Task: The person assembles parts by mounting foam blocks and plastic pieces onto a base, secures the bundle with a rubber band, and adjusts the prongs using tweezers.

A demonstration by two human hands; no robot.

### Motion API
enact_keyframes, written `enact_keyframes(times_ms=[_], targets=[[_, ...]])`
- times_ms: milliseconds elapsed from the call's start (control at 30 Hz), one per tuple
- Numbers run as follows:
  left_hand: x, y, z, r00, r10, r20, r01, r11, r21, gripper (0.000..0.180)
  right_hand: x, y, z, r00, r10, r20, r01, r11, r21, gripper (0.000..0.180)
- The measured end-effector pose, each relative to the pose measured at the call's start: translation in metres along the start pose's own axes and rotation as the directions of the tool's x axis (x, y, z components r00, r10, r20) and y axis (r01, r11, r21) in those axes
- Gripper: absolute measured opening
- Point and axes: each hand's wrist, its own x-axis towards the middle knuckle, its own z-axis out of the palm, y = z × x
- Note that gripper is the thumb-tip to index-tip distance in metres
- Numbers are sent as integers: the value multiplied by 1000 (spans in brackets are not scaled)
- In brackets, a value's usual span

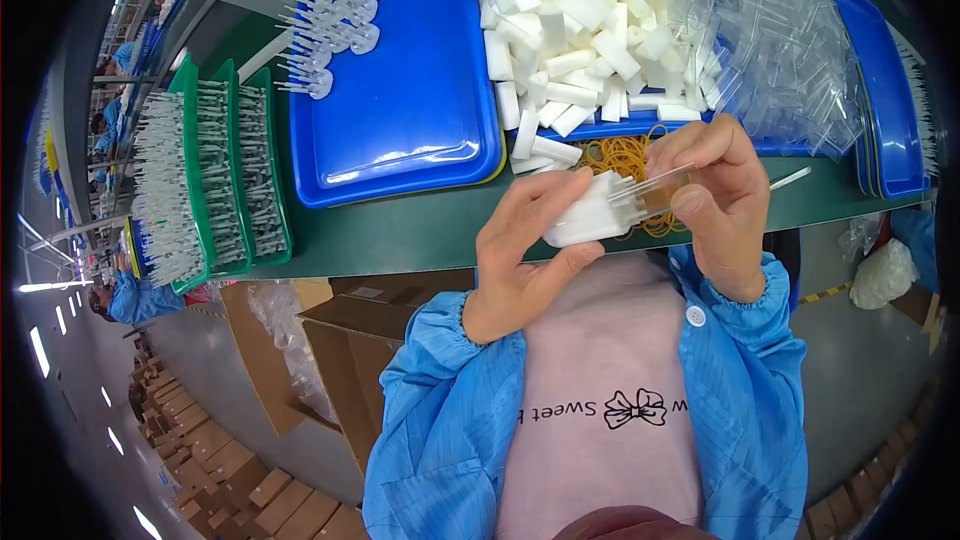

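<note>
My left hand (522, 255) is closed around a smooth white block (583, 222), with the thumb below and the fingers above. From the block's right end several thin white prongs stick out. My right hand (722, 205) pinches a clear plastic sleeve (655, 193) between thumb and fingers, and its left end meets the prongs. Whether they sit inside the sleeve I cannot tell. To the right of that hand a thin white stick (790, 178) shows; what it belongs to is hidden. Under both hands lies a heap of orange rubber bands (612, 154).
A blue tray (400, 110) holds clear-based pieces with thin prongs along its far left edge. White blocks (570, 30) and clear plastic sleeves (775, 50) are heaped beyond my hands. Green racks (235, 180) full of pronged pieces stand left, stacked blue trays (895, 130) right. An open carton (345, 340) sits below the table edge.
</note>
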Motion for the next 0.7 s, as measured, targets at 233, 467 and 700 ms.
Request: enact_keyframes(times_ms=[233,467,700], targets=[[-2,-5,1,999,-15,-35,14,999,-30,53,-4,-7,4,966,-252,51,254,907,-336,32],[-4,-2,0,995,98,-33,-96,994,57,51,-7,8,7,999,-27,-24,27,1000,16,35],[-4,-6,-4,997,62,-42,-59,995,78,49,-11,0,16,954,-273,125,300,881,-365,32]])
